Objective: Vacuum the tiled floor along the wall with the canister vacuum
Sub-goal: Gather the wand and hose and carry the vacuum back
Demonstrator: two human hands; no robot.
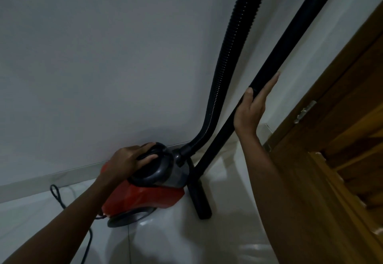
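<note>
Left-hand grip (132,158) on red canister vacuum (145,197)

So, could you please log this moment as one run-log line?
left hand: grips canister handle | right hand: flat against wand | canister vacuum: on tiled floor by wall
</note>
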